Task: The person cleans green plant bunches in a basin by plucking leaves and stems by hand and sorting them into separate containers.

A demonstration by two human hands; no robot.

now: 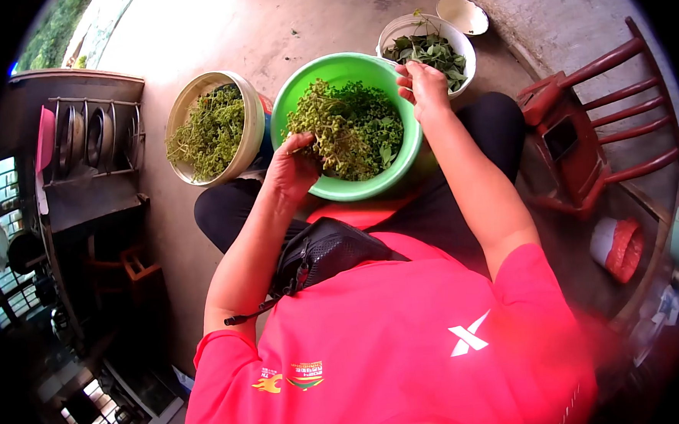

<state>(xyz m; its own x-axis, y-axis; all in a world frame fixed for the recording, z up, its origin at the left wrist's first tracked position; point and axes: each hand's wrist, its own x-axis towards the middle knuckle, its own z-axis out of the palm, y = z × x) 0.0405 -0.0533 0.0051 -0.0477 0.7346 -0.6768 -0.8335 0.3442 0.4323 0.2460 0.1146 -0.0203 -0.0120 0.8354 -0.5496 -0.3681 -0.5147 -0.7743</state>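
My left hand [294, 162] is closed around a bunch of stalks with small green berries [329, 132], held over the left side of a green basin [414, 135]. In the basin lie more berry clusters [368, 103] and some leaves. My right hand [428, 88] is raised over the basin's right rim, beside a white bucket [465, 48] of green leaves [431, 54]. Its fingers are loosely bent and slightly apart, with nothing visible in them. The basin sits between my legs.
Left of the basin stands a cream bucket [254, 132] full of berry stalks. A whitish bowl [462, 15] lies behind the white bucket. At the right is a reddish-brown wooden chair [581, 142]. A rack [94, 136] with pans stands at the left.
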